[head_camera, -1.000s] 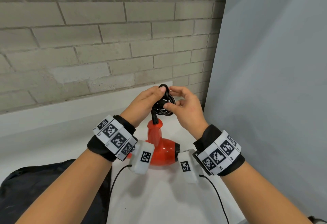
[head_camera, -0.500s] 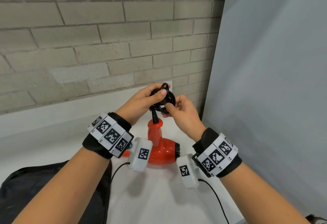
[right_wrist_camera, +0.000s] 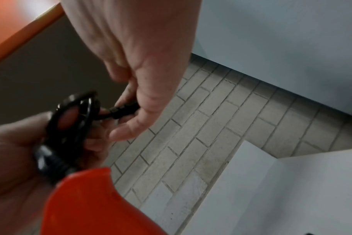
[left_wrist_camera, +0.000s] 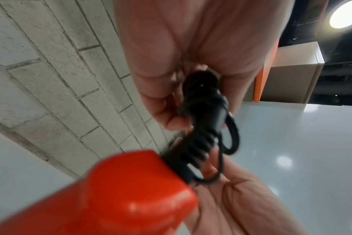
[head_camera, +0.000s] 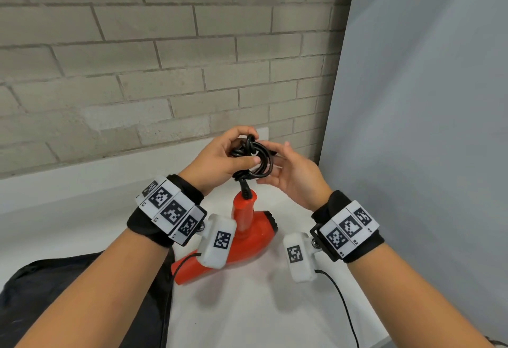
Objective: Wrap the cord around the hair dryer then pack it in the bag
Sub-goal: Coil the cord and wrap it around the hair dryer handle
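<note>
A red hair dryer (head_camera: 247, 237) rests on the white table (head_camera: 261, 314) with its handle pointing up. Its black cord (head_camera: 259, 164) is coiled into a small bundle just above the handle's end. My left hand (head_camera: 247, 146) grips the bundle, thumb pressed across its front. My right hand (head_camera: 275, 160) is beside the coil on the right. In the right wrist view the right hand (right_wrist_camera: 123, 117) pinches the cord's plug end (right_wrist_camera: 125, 109) next to the coil (right_wrist_camera: 74, 114). The left wrist view shows the cord (left_wrist_camera: 205, 103) in my left hand above the red handle (left_wrist_camera: 120, 190).
A black bag (head_camera: 55, 298) lies on the table at the lower left, close to the dryer's nozzle. A brick wall (head_camera: 137, 72) stands behind the table and a grey panel (head_camera: 426, 127) closes the right side. Thin sensor cables hang from both wrist units.
My right hand has moved off the front of the coil to its right side, holding the plug end. The left hand keeps its grip, and the coil has shifted slightly.
</note>
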{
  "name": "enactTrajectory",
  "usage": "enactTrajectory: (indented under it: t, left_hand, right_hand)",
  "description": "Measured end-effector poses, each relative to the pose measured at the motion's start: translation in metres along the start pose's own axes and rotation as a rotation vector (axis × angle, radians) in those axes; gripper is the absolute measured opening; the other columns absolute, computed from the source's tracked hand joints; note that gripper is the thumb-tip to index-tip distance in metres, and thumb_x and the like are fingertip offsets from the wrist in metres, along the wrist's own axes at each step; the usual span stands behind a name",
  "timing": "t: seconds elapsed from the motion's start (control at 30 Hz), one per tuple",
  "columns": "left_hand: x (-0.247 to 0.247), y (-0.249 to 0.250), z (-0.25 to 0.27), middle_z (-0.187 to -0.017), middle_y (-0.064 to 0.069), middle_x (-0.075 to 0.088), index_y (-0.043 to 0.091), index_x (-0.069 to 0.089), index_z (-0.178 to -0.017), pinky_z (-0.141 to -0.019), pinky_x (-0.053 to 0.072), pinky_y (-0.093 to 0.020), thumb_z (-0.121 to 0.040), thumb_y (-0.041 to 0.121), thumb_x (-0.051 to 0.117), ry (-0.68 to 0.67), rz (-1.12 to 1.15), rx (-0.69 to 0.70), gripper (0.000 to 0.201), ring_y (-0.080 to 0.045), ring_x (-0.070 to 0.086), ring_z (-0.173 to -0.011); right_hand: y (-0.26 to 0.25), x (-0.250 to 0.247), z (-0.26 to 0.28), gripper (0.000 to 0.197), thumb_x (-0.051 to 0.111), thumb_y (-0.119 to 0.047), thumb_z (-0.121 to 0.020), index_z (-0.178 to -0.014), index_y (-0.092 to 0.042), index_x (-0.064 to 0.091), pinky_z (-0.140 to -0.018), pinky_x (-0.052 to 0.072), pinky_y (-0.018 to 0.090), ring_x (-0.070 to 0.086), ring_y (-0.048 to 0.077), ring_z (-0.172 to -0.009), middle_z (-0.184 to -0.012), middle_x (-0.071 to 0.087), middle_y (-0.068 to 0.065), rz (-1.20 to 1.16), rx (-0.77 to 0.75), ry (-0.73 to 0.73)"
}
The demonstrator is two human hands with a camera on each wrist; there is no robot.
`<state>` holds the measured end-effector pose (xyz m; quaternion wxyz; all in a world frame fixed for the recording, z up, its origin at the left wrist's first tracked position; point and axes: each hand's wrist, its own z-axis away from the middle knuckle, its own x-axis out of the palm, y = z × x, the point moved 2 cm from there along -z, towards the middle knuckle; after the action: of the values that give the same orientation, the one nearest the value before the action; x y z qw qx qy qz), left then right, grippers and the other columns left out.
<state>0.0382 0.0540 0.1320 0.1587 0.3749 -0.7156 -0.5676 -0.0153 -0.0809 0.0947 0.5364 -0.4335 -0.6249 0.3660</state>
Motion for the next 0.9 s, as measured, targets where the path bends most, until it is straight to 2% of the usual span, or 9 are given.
enactTrajectory:
  t: [0.13,0.33,0.43,0.53,0.6,0.67,0.73,0.8,0.9]
  left_hand:
    - [0.0,0.002,0.0,-0.078,-0.004,0.055,0.025,0.053,-0.088,-0.063,0.052,-0.016,-0.076,-0.01,0.061,0.04,-0.009,0.02,0.037,-0.005,0.059,-0.061]
    - [0.008,0.0,0.001,-0.075,-0.001,0.047,0.026,0.056,-0.091,-0.055,0.041,-0.013,-0.086,0.026,0.048,-0.047,-0.011,-0.068,0.009,-0.003,0.044,-0.054]
    - [0.008,-0.007,0.002,-0.081,-0.001,0.054,0.028,0.055,-0.094,-0.052,0.037,-0.012,-0.091,0.023,0.044,-0.028,-0.024,-0.129,0.012,-0.002,0.044,-0.053]
    - [0.009,-0.011,0.005,-0.102,-0.022,0.062,0.028,0.055,-0.106,-0.066,0.04,-0.018,-0.086,0.029,0.055,-0.002,-0.049,-0.132,0.02,-0.003,0.051,-0.062]
    - [0.011,-0.01,0.007,-0.11,-0.021,0.064,0.022,0.052,-0.114,-0.067,0.041,-0.015,-0.089,0.023,0.052,0.023,-0.044,-0.119,0.025,0.002,0.052,-0.063]
    - [0.012,-0.009,0.011,-0.109,-0.018,0.065,0.017,0.049,-0.118,-0.066,0.041,-0.014,-0.091,0.016,0.047,0.049,-0.028,-0.121,0.027,0.004,0.05,-0.055]
    - [0.015,-0.008,0.015,-0.102,-0.007,0.069,0.019,0.049,-0.118,-0.069,0.042,-0.016,-0.091,0.016,0.046,0.054,-0.006,-0.127,0.027,0.003,0.05,-0.057]
    - [0.02,-0.006,0.018,-0.096,0.004,0.069,0.021,0.049,-0.116,-0.073,0.045,-0.015,-0.091,0.015,0.046,0.058,-0.019,-0.119,0.026,0.001,0.056,-0.069]
    - [0.027,-0.001,0.022,-0.093,0.006,0.068,0.019,0.05,-0.115,-0.065,0.046,-0.011,-0.09,0.01,0.048,0.052,0.012,-0.112,0.027,0.002,0.058,-0.069]
  right_hand:
    - [-0.004,-0.002,-0.003,0.027,0.039,0.005,-0.093,-0.094,-0.016,0.056,-0.064,0.056,0.021,0.064,0.007,-0.061,-0.079,0.06,0.007,0.179,-0.173,0.114]
    - [-0.012,-0.005,-0.004,0.031,0.037,0.008,-0.093,-0.084,-0.014,0.056,-0.061,0.053,0.014,0.06,0.001,-0.053,-0.075,0.056,0.008,0.306,-0.299,0.248]
    - [-0.013,-0.006,-0.005,0.033,0.036,0.011,-0.092,-0.083,-0.014,0.056,-0.06,0.052,0.012,0.061,0.0,-0.054,-0.078,0.058,0.009,0.351,-0.329,0.28]
    - [-0.013,-0.01,-0.002,0.036,0.035,0.015,-0.089,-0.08,-0.015,0.053,-0.067,0.053,0.017,0.063,0.003,-0.064,-0.084,0.064,0.004,0.362,-0.331,0.25]
    - [-0.007,-0.017,0.003,0.041,0.033,0.024,-0.081,-0.075,-0.016,0.043,-0.071,0.05,0.022,0.065,0.009,-0.074,-0.087,0.069,-0.004,0.258,-0.293,0.244]
    - [0.007,-0.027,0.007,0.042,0.03,0.027,-0.072,-0.074,-0.015,0.035,-0.07,0.046,0.024,0.062,0.021,-0.085,-0.097,0.066,0.003,0.228,-0.185,0.25]
    - [0.027,-0.03,0.012,0.041,0.034,0.025,-0.074,-0.088,-0.013,0.041,-0.071,0.045,0.026,0.054,0.024,-0.102,-0.11,0.058,0.007,0.535,0.033,0.149]
    - [0.054,-0.032,0.016,0.05,0.052,0.009,-0.077,-0.119,-0.018,0.044,-0.084,0.048,0.03,0.05,0.02,-0.117,-0.124,0.053,0.008,0.96,0.293,-0.115]
    - [0.087,-0.026,0.02,0.077,0.074,-0.019,-0.063,-0.131,-0.028,0.039,-0.1,0.045,0.038,0.049,0.02,-0.118,-0.133,0.049,0.005,1.213,0.37,-0.395]
